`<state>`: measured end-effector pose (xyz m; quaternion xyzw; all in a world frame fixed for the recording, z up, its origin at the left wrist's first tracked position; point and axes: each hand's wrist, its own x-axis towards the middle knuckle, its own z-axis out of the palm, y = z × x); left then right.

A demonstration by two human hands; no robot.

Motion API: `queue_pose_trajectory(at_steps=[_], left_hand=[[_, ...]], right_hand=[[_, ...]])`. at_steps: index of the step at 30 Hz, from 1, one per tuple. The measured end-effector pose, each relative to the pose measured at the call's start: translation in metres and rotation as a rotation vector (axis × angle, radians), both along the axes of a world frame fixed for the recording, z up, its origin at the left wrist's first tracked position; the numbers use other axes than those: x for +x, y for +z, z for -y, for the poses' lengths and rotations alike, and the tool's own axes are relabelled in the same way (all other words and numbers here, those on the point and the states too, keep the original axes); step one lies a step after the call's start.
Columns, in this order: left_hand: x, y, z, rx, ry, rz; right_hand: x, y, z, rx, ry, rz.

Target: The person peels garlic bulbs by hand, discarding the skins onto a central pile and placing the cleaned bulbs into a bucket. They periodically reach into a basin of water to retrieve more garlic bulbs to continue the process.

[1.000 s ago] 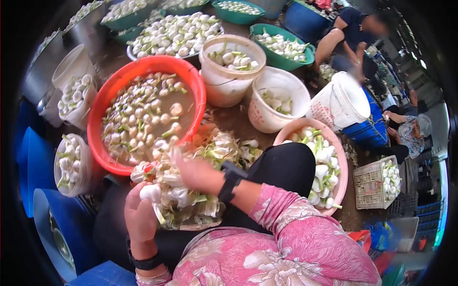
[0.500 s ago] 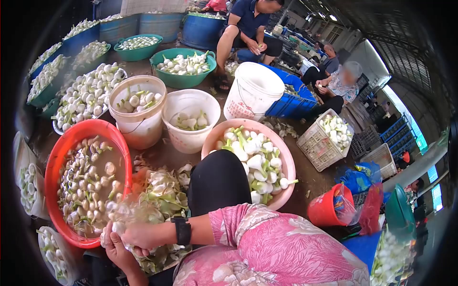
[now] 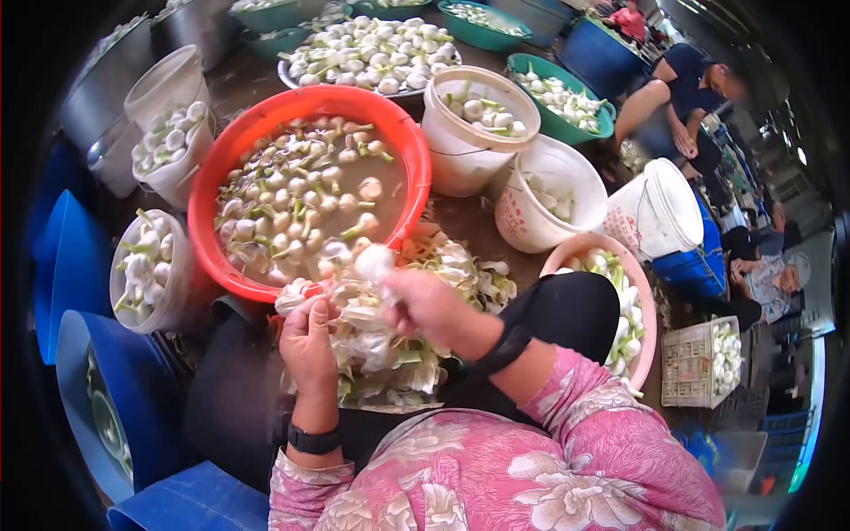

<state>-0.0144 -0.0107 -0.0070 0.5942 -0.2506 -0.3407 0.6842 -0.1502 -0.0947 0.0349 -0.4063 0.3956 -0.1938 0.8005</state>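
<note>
My left hand [image 3: 310,341], a black band on its wrist, has its fingers closed around white papery skins [image 3: 350,323] above a heap of peelings. To its right, my right hand [image 3: 427,305] is slightly blurred, its fingers closed at the base of a white garlic bulb [image 3: 374,263]. Just beyond both hands stands a red basin [image 3: 204,190] holding murky water and many garlic bulbs [image 3: 301,190]. The peelings [image 3: 452,274] lie between the basin and my raised knee.
White buckets [image 3: 482,150] stand beyond the peelings, and a pink basin [image 3: 651,341] of garlic is right of my knee. A bucket of bulbs [image 3: 146,274] and blue containers [image 3: 97,389] are on the left. A seated person [image 3: 682,97] handles something at upper right.
The view has swung left, so the basin sits nearer the middle. My hands have moved apart, and a bare white bulb now shows clearly in my right hand.
</note>
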Motion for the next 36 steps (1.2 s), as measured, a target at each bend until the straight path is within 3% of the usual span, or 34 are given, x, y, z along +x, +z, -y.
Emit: queue_pose_trajectory(at_steps=[4,6,7,9,10,11,13,16,19,21,22,24,26,28,30,31,32,33,34,36], left_hand=[[0.007,-0.009,0.002,0.073,-0.025,-0.040],[0.006,-0.012,0.006,0.095,-0.034,-0.137],[0.006,-0.011,0.007,0.086,-0.043,-0.140],[0.007,-0.009,0.010,0.076,-0.051,-0.174],[0.011,-0.014,0.009,0.060,-0.068,-0.209],[0.014,-0.015,0.009,0.075,-0.046,-0.251],[0.017,-0.018,0.007,0.106,-0.020,-0.325],[0.018,-0.023,0.014,0.145,-0.030,-0.414],[0.019,-0.024,0.018,0.185,-0.108,-0.480],[0.016,-0.022,0.023,0.194,-0.139,-0.534],[0.016,-0.020,0.026,0.190,-0.155,-0.555],[0.014,-0.019,0.030,0.188,-0.158,-0.542],[0.012,-0.025,0.027,0.172,-0.185,-0.497],[0.012,-0.024,0.026,0.354,-0.234,-0.201],[0.014,-0.031,0.022,0.221,-0.196,-0.272],[0.030,-0.051,0.022,0.139,-0.260,-0.199],[0.026,-0.045,0.020,0.098,-0.284,-0.120],[0.022,-0.036,0.021,0.102,-0.341,-0.083],[0.017,-0.025,0.021,0.107,-0.393,-0.039],[0.008,-0.006,0.025,0.164,-0.543,0.155]], right_hand=[[-0.013,0.007,0.107,-0.099,-0.304,-0.088],[-0.017,0.015,0.175,-0.294,-0.459,-0.079],[-0.029,0.008,0.211,-0.520,-0.351,-0.245],[-0.024,0.011,0.239,-0.334,-0.438,-0.291],[-0.021,0.010,0.243,-0.503,-0.374,-0.442],[-0.020,-0.002,0.235,-1.180,-0.215,-0.385],[-0.011,-0.017,0.197,-1.547,0.089,-0.397],[0.010,-0.020,0.127,-0.648,0.333,-0.669],[-0.019,-0.046,0.128,-0.899,0.653,-0.912],[-0.036,-0.069,0.133,-0.923,0.930,-1.398],[-0.038,-0.071,0.127,-0.922,0.913,-1.408],[-0.030,-0.075,0.122,-1.233,0.750,-1.235],[-0.016,-0.053,0.110,-1.225,0.403,-1.002],[-0.023,-0.057,0.108,-1.273,0.577,-1.010],[-0.029,-0.083,0.110,-1.264,0.633,-1.021],[-0.022,-0.082,0.109,-1.366,0.545,-0.971],[-0.020,-0.061,0.099,-1.338,0.243,-0.840],[-0.016,-0.065,0.104,-1.403,0.274,-0.743],[-0.026,-0.020,0.090,-0.826,0.303,-0.675],[-0.037,-0.059,0.083,-1.092,0.459,-0.776]])
